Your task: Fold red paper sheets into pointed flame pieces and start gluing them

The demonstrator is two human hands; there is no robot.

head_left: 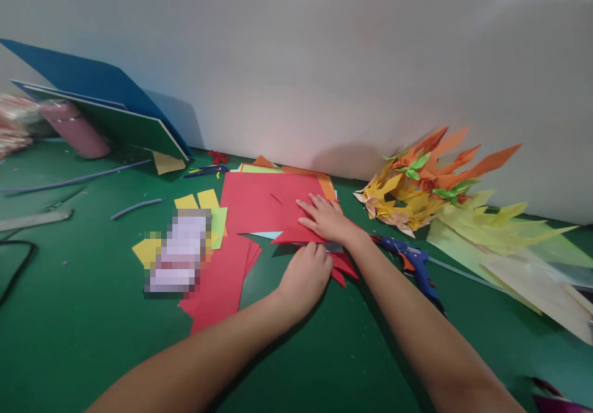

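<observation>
My right hand [328,218] lies with fingers spread over red paper, pressing near the right side of a red sheet [259,200]. Close below it, my left hand [306,280] has its fingers curled around the near edge of a folded red paper piece [296,236]. Pointed red paper pieces [343,268] stick out beside the left hand, partly hidden under both hands. More red sheets [217,277] lie to the left. A blue hot glue gun [419,268] rests by my right forearm.
A blurred-out phone [180,249] lies among yellow paper squares [186,202]. Orange and yellow folded paper shapes [426,181] stand at the right, with pale green sheets [491,234] nearby. A pink bottle [76,130] and leaning boards [115,113] stand back left against a white partition [278,61].
</observation>
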